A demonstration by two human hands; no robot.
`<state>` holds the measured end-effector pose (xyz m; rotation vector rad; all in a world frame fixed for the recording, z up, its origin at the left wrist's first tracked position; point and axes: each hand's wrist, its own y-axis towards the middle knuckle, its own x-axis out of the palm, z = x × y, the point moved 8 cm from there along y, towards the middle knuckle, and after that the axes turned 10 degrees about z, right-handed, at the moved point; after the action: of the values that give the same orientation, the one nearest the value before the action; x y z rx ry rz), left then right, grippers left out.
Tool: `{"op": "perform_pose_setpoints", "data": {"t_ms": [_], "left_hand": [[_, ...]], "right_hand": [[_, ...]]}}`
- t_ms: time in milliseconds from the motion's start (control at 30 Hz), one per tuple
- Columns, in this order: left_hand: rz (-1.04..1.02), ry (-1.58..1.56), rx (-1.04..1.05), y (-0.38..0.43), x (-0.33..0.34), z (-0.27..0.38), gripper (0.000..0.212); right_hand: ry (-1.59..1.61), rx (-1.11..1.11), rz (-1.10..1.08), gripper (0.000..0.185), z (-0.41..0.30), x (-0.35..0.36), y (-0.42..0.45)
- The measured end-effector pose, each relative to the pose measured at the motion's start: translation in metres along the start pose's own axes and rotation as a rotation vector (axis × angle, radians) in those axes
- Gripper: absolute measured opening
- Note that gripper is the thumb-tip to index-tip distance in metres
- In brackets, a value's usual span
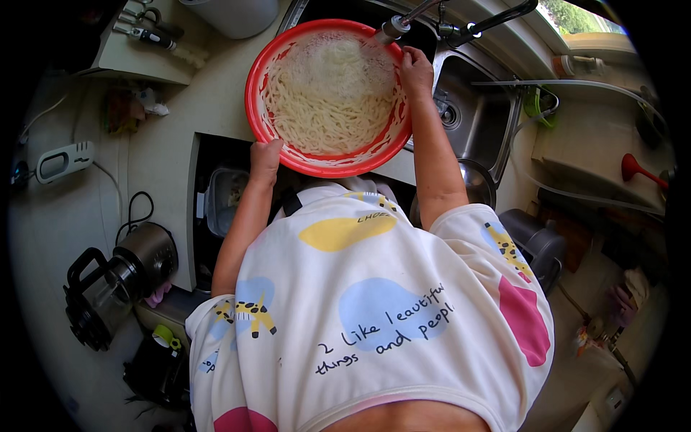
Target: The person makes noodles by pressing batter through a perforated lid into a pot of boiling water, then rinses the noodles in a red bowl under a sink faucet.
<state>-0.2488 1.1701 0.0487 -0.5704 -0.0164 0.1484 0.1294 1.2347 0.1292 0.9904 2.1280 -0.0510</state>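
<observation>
A round basin with a red rim (330, 171) is held over the edge of the sink and counter. Pale noodles (334, 121) fill it, with bubbly water over their upper part, close below the faucet head (392, 29). My left hand (265, 156) grips the rim at its lower left. At the upper right of the rim, my right hand (417, 70) is closed on it. The undersides of both grips are hidden.
The steel sink (475, 108) lies right of the basin. A white container (232, 16) stands at the top left. On the left are a blender (116, 281) and a white hand mixer (65, 161). A plastic tub (225, 200) sits in the opening below the counter.
</observation>
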Motion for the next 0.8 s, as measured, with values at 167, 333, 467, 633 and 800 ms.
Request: {"op": "perform_pose_setpoints", "data": {"t_ms": [167, 333, 467, 633, 800], "left_hand": [[0.006, 0.01, -0.038, 0.0, 0.0, -0.002, 0.027], [0.03, -0.021, -0.009, 0.003, -0.002, -0.002, 0.03], [0.018, -0.003, -0.003, 0.004, -0.002, -0.003, 0.028], [0.029, -0.023, -0.021, 0.002, -0.003, -0.002, 0.025], [0.023, -0.013, -0.014, 0.001, -0.003, -0.002, 0.023]], "right_hand": [[0.004, -0.012, -0.009, 0.025, 0.0, 0.001, 0.0], [0.0, 0.024, -0.042, 0.037, 0.001, 0.005, -0.001], [-0.107, 0.013, -0.098, 0.046, -0.004, 0.008, 0.001], [-0.078, 0.011, -0.119, 0.049, -0.003, 0.012, 0.004], [-0.076, -0.003, -0.145, 0.049, -0.003, 0.013, 0.002]]}}
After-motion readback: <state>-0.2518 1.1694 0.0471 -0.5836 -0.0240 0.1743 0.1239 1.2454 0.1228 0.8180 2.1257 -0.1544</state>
